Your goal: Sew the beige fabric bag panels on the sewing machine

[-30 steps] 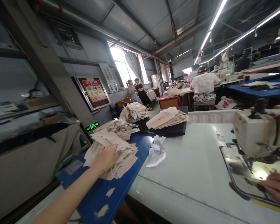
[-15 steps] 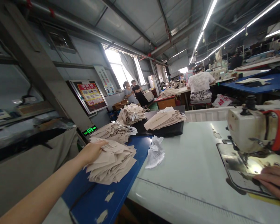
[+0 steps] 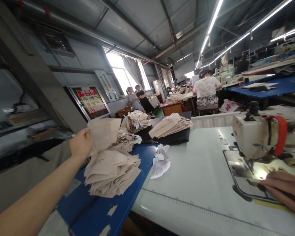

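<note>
My left hand [image 3: 80,144] is closed on the edge of a beige fabric piece [image 3: 105,131], which it holds up at the left. Just below that piece lies a fanned stack of beige fabric pieces [image 3: 113,173] on a blue board [image 3: 124,209]. At the right, my right hand [image 3: 284,186] rests by the lit needle area of a sewing machine [image 3: 248,131]. Its fingers are pressed together; something dark shows beneath them, too hidden to name. A fanned bundle of white strips [image 3: 160,163] lies on the pale machine table [image 3: 194,183].
More beige bundles [image 3: 135,121] stand behind the stack, and another bundle [image 3: 169,126] lies on a black surface [image 3: 179,137]. A printed ruler line [image 3: 201,206] runs along the table's front. Several people work or stand farther back, one in a white shirt [image 3: 206,87].
My left hand has risen from the stack, lifting a beige fabric piece by its edge. My right hand stays by the machine. The view has shifted slightly.
</note>
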### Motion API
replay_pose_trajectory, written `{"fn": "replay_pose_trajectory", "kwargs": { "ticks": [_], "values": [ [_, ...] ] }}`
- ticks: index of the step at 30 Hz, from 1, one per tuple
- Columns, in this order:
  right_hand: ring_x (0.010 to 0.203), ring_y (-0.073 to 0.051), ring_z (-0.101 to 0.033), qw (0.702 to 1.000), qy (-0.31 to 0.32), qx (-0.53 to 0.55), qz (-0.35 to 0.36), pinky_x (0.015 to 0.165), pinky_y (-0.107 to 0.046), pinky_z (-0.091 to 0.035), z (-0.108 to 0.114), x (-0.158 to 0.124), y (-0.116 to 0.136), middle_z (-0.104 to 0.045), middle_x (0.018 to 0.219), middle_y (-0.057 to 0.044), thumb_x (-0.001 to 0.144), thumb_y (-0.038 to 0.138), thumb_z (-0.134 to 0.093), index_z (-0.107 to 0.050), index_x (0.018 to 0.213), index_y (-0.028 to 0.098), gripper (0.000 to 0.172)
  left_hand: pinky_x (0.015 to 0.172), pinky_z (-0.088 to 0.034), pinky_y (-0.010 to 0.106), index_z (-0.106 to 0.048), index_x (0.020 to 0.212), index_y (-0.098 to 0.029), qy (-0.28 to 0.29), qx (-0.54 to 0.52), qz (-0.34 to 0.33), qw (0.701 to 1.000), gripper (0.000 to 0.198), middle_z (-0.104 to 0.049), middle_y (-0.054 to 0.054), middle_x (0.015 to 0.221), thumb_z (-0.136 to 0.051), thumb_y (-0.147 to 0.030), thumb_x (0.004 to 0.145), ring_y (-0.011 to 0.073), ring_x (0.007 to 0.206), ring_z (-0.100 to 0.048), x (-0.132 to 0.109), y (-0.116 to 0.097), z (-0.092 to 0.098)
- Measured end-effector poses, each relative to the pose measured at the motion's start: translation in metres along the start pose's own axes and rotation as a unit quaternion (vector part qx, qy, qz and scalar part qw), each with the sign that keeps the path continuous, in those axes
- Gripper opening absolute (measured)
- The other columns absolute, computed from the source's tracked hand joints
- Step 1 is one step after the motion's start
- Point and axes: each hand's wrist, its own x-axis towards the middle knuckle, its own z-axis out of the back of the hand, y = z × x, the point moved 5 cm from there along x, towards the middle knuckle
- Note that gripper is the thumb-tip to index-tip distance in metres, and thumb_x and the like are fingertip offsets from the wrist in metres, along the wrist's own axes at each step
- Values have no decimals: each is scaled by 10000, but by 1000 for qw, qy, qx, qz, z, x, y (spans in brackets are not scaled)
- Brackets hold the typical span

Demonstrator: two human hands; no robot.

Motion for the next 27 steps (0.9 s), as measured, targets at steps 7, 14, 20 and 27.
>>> {"fn": "replay_pose_trajectory", "kwargs": {
  "ticks": [7, 14, 20, 27],
  "values": [
    [880, -249, -721, 999, 34, 29, -3, 787, -334, -599, 21, 16, 28, -736, 950, -138, 980, 397, -487, -784, 966, 270, 323, 1013, -464, 354, -620, 1284, -121, -160, -79, -108, 978, 510, -678, 19, 1290, -283, -381, 1003, 229, 1169, -633, -36, -87, 53],
    [838, -229, -680, 996, 55, 69, -12, 754, -351, -564, 42, 32, 64, -709, 878, -83, 1003, 330, -416, -731, 934, 227, 339, 859, -577, 280, -617, 1229, -125, -71, -169, -550, 815, 412, -740, 115, 1150, -265, -119, 1015, 187, 1052, -703, -231, -269, -8],
    [889, -209, -661, 986, 108, 127, -20, 808, -323, -551, 53, 15, 111, -705, 986, -92, 997, 244, -437, -701, 1066, 197, 278, 620, -600, 234, -702, 1098, -169, -12, -246, -575, 780, 302, -785, 99, 960, -426, -214, 985, 207, 869, -750, -315, -353, -59],
    [1088, -250, -602, 987, 146, 70, 17, 1019, -408, -465, 48, 1, 129, -686, 1154, -125, 955, 183, -499, -688, 1134, 161, 261, 1044, -518, 402, -624, 1312, -295, 139, -304, -549, 766, 382, -600, 62, 1405, -510, -383, 958, 251, 1288, -567, -283, -338, -83]
  ]
}}
